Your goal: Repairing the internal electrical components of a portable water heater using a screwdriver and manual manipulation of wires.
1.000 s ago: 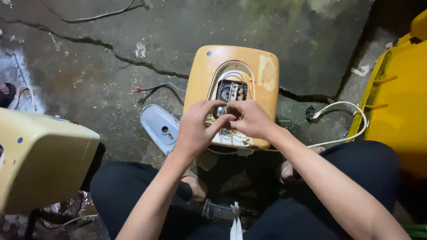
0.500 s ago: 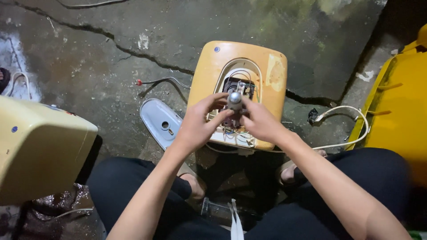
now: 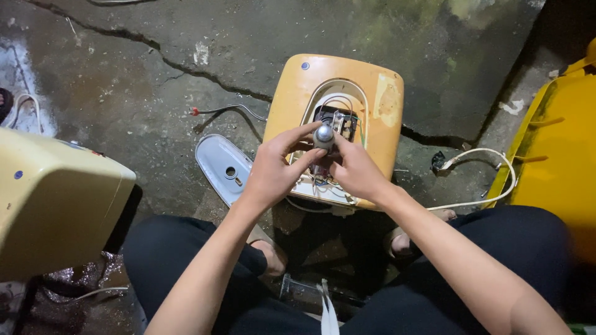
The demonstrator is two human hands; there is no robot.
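Note:
A yellowed appliance casing stands on the cracked concrete floor between my knees, its oval service opening showing wires and a black terminal block. Above that opening I hold a small round silver-grey part. My left hand pinches it with thumb and fingers from the left. My right hand grips it from the right and below. What the part joins to beneath my fingers is hidden.
A grey oval cover plate lies on the floor left of the casing. A second cream casing sits at the left. A yellow container stands at the right, with a white cable beside it. Thin loose wires lie behind.
Both hands have risen from low in the opening, lifting the round silver part up above it. The view has shifted slightly closer.

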